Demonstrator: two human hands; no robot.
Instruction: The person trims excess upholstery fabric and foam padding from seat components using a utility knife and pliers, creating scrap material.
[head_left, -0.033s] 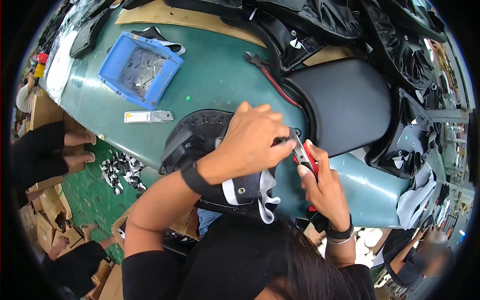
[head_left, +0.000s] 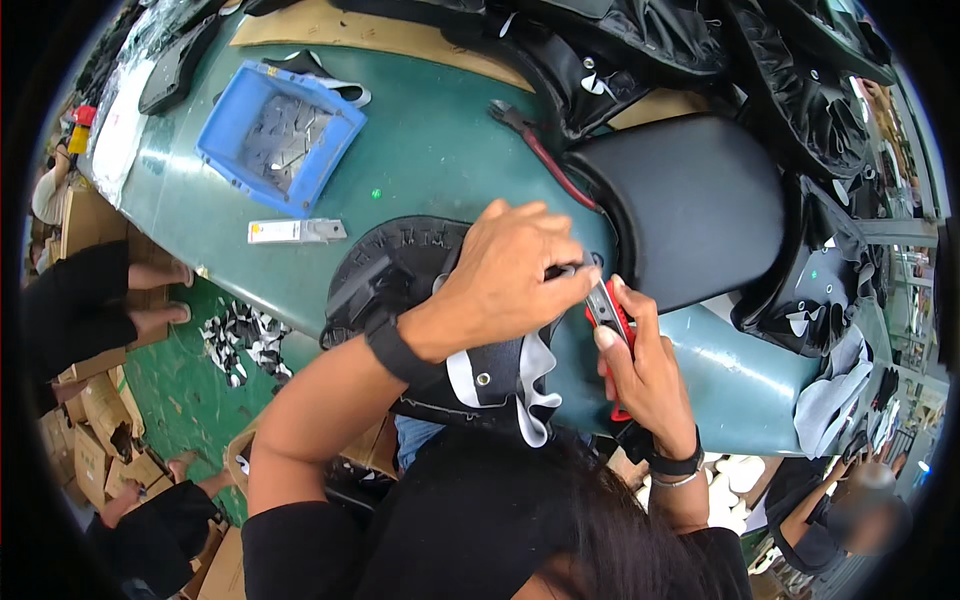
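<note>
My right hand point(head_left: 648, 375) is closed around a red-and-silver utility knife point(head_left: 607, 310), its tip pointing up and left. At that tip, my left hand point(head_left: 515, 275) pinches with thumb and fingers. What lies in the pinch is mostly hidden; a bit of dark, thin material shows beside the fingers. Below my left hand and wrist lies a black padded piece point(head_left: 385, 255) with a row of staples along its curved edge. A white strap point(head_left: 537, 385) and a flap with a metal eyelet point(head_left: 484, 379) hang at its near side.
Right of my hands rests a black cushion point(head_left: 690, 210), with red-handled pliers point(head_left: 548, 163) beside it. A blue bin point(head_left: 222, 150) of small metal pieces and a flat plastic case point(head_left: 295, 231) are at left. Black covers point(head_left: 800, 90) pile up far right. Other people are around the table point(head_left: 430, 140).
My left hand has shifted slightly right, its fingertips nearer the knife's tip. The right hand and the knife stay nearly in place.
</note>
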